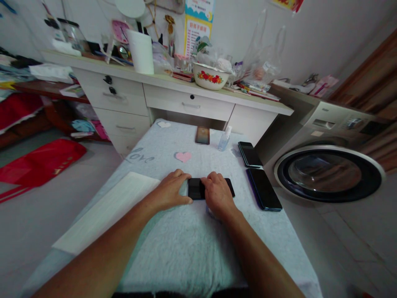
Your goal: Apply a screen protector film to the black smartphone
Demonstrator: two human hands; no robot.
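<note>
I count three phones at this tabletop (173, 256), all dark-faced. One, the phone (196, 189) in hand, is near the middle, set lengthwise between my two hands. My left hand (173, 189) has its grip pinching the left end, thumb at the near edge and fingers at the far one. My right hand (218, 192) rests over the right half, fingers curled together and touching the screen — I cannot tell whether that grip pinches anything.

The other two lie to the right, end to end: the far phone (250, 154) and, just beside it, the near phone (264, 189). I see one bottle (224, 140), upright near the far edge, and one brown card (202, 135) left of it — its face is blurred. One white sheet (108, 211) lies by my left forearm.
</note>
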